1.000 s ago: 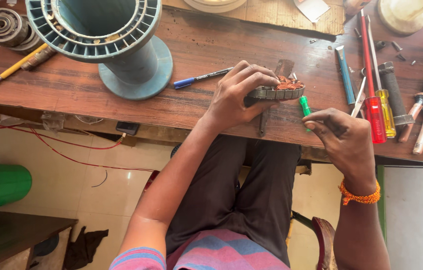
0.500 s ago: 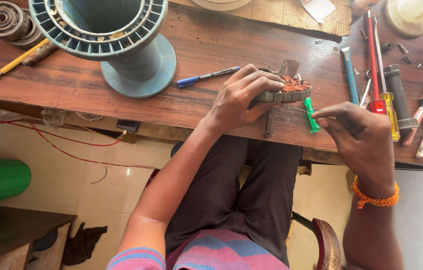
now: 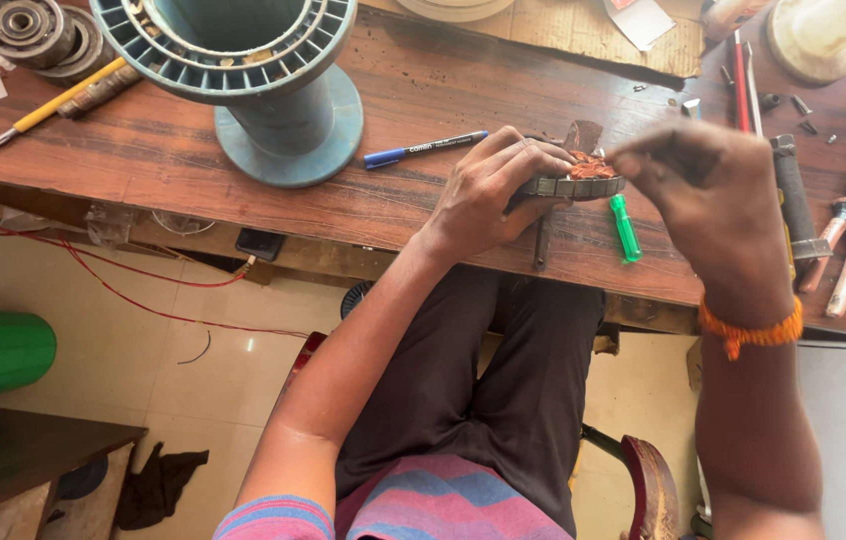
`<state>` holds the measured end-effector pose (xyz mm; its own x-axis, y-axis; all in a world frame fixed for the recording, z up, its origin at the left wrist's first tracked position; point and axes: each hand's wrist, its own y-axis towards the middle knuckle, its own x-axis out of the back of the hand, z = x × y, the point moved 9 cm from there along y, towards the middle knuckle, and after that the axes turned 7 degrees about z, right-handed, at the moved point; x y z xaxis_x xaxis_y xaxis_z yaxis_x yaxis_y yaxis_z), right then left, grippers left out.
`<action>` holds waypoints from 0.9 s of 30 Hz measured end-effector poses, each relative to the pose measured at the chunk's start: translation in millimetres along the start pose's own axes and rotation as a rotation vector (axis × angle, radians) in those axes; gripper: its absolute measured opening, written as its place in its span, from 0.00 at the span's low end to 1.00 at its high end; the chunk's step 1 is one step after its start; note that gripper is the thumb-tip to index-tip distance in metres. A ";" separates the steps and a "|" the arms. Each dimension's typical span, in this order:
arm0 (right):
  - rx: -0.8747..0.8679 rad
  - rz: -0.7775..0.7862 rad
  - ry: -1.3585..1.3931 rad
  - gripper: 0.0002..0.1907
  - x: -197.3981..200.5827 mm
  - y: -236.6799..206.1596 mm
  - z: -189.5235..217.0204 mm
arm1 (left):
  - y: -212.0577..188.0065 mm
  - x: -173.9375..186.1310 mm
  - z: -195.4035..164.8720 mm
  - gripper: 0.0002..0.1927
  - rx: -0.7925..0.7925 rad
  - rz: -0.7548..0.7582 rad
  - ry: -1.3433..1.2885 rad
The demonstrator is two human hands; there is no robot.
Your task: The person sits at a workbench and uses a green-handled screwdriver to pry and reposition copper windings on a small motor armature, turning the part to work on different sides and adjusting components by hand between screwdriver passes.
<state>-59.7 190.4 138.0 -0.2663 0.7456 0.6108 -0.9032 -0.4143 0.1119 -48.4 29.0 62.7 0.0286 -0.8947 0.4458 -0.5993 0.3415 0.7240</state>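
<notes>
Left hand gripping wound stator ring at bench edge.
Left hand [image 3: 488, 195] is clamping the metal ring with copper windings [image 3: 575, 178]; right hand [image 3: 708, 205], fingers pinched, possibly on wire, is hovering at its 3 o'clock. Green tool [image 3: 625, 227] is lying at 5 o'clock.

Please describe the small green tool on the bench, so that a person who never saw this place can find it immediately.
Start at the big blue-grey spool standing on the wooden workbench, then go right, past the left hand gripping a round copper-wound part. The small green tool lies just below that part, near the front edge. It alone is bright translucent green.
</notes>
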 end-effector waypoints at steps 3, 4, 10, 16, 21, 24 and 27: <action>0.071 0.002 -0.013 0.04 2.0 20.0 -2.5 | 2.3 2.4 -1.4 0.19 0.023 -0.018 -0.027; 0.063 -0.005 -0.052 0.04 2.6 26.6 -5.0 | 2.7 3.7 -1.5 0.18 0.051 -0.024 -0.046; 0.129 -0.057 -0.276 0.05 -5.1 49.7 -10.2 | 17.1 -1.5 24.0 0.28 0.364 0.028 -0.219; 0.106 -0.193 -0.391 0.07 -3.4 44.7 -13.5 | 30.1 -21.8 61.8 0.12 0.531 0.210 -0.445; 0.113 -0.148 -0.191 0.06 -21.7 3.4 -0.6 | 34.2 -9.7 61.8 0.08 0.271 0.331 -0.563; 0.078 -0.131 -0.226 0.07 -46.3 -20.1 4.5 | 31.1 0.0 59.3 0.09 0.134 0.358 -0.560; -0.098 -0.202 -0.153 0.05 -61.6 -33.3 -12.5 | 31.2 3.3 60.0 0.09 0.089 0.365 -0.491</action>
<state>-17.4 164.8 86.8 -0.0302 0.7173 0.6961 -0.9632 -0.2071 0.1716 -115.0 19.5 55.2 -0.5500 -0.7600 0.3463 -0.5661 0.6441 0.5144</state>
